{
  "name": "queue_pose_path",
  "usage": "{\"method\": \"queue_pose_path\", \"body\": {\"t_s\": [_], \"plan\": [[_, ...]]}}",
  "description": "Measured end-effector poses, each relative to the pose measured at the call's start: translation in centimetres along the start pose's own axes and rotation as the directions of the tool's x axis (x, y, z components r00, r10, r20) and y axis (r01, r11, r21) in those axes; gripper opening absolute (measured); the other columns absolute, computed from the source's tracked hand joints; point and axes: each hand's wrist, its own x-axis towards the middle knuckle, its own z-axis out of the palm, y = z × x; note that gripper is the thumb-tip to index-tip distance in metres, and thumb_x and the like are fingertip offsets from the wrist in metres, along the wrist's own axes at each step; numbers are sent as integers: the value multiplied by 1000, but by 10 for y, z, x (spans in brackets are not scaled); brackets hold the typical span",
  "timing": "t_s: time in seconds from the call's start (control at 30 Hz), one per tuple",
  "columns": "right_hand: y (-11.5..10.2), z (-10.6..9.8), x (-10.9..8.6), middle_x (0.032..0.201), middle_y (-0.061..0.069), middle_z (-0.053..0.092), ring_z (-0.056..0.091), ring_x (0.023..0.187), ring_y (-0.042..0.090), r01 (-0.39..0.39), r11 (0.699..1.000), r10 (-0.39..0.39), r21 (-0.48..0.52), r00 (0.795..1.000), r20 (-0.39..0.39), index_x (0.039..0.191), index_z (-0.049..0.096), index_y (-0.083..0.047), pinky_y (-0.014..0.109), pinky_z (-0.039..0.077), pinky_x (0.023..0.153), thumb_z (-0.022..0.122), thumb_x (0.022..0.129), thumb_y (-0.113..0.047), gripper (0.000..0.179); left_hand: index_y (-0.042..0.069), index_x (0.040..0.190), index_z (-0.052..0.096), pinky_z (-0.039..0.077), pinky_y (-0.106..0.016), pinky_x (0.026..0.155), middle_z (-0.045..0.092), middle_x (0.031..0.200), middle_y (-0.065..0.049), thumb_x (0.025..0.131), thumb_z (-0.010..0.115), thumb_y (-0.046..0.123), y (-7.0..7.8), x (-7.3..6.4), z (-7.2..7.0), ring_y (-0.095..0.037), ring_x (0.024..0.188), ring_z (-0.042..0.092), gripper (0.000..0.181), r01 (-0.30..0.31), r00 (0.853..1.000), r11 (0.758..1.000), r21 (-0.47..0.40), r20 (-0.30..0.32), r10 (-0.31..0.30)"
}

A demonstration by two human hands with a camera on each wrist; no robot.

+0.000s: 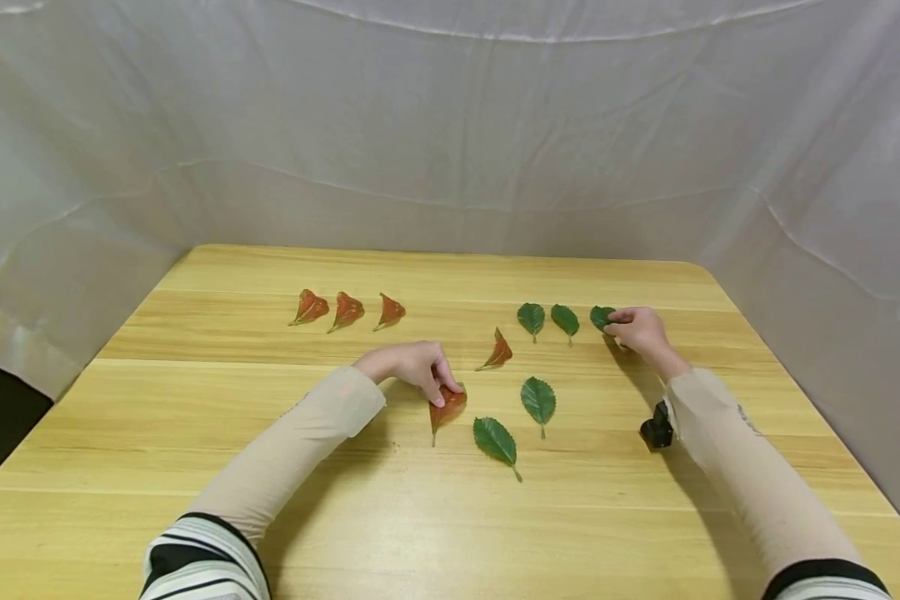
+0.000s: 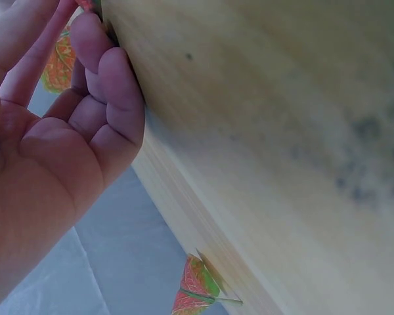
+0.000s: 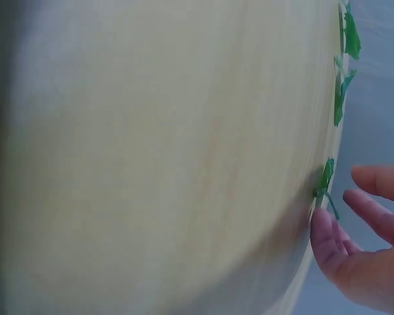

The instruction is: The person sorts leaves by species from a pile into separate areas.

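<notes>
My left hand (image 1: pixel 420 368) reaches to mid-table, thumb and index fingertip together on a red leaf (image 1: pixel 450 407) and pinching it. In the left wrist view, the other fingers of the left hand (image 2: pixel 72 125) are curled, and only a bit of that leaf shows at the top edge. At the far right, my right hand (image 1: pixel 640 329) is beside a green leaf (image 1: pixel 602 317). The right wrist view shows this green leaf (image 3: pixel 326 176) on the table, with the thumb and fingers of the right hand (image 3: pixel 368 249) spread apart close to its stem.
Three red leaves (image 1: pixel 348 310) form a row at the back left. Two green leaves (image 1: pixel 531 318) lie left of my right hand. Another red leaf (image 1: pixel 497 350) and two green leaves (image 1: pixel 537 400) lie mid-table. A small black object (image 1: pixel 656 429) is by the right sleeve. Pale curtains (image 1: pixel 450 125) surround the table.
</notes>
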Motion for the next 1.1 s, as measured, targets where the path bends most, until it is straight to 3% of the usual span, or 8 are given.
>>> {"method": "queue_pose_path", "body": {"t_s": [0.2,0.33,0.57,0.7,0.9,1.1], "plan": [[-6,2,-6,118,30,47,47,102,40,8,997,-11,-75,999,-32,113,54,10,43,43,81,55,86,-10,33,0,102,66,29,-16,49,62,65,-2,71,72,-2,0,0,0,-4,49,32,32,15,1000,1000,-3,-1,-15],[-9,2,-8,122,31,42,39,110,44,24,996,-28,-85,999,-39,113,54,10,50,37,88,54,86,-10,34,-1,102,66,30,-16,49,63,68,-3,71,72,-2,0,0,0,-4,49,33,32,17,1000,1000,-9,-4,-17],[-12,3,-16,114,29,51,47,101,39,72,995,-76,-64,996,-55,110,55,11,45,43,81,55,87,-9,31,-1,103,66,30,-16,49,64,69,-4,71,72,-2,-1,1,0,-3,49,32,32,9,1000,1000,-7,-2,-9],[-19,6,-24,104,27,57,53,90,34,111,993,-113,-47,992,-55,108,58,10,34,47,71,56,86,-8,29,-1,103,66,29,-16,49,63,69,-4,72,71,-2,-1,1,0,-3,49,32,32,5,1000,1000,-2,0,-5],[-32,14,-40,97,25,59,55,82,29,195,980,-195,-39,980,-21,107,58,12,22,45,62,58,85,-6,28,-1,103,66,30,-16,49,61,64,-2,72,71,-1,-1,1,0,-3,48,33,32,9,1000,1000,-3,1,-9],[-38,25,-52,94,22,60,55,80,26,227,974,-227,7,973,40,107,58,11,23,46,63,60,83,-5,29,-1,103,66,30,-16,49,59,60,-1,72,71,-1,-1,1,1,-3,47,33,32,15,1000,1000,-6,1,-15]]}}
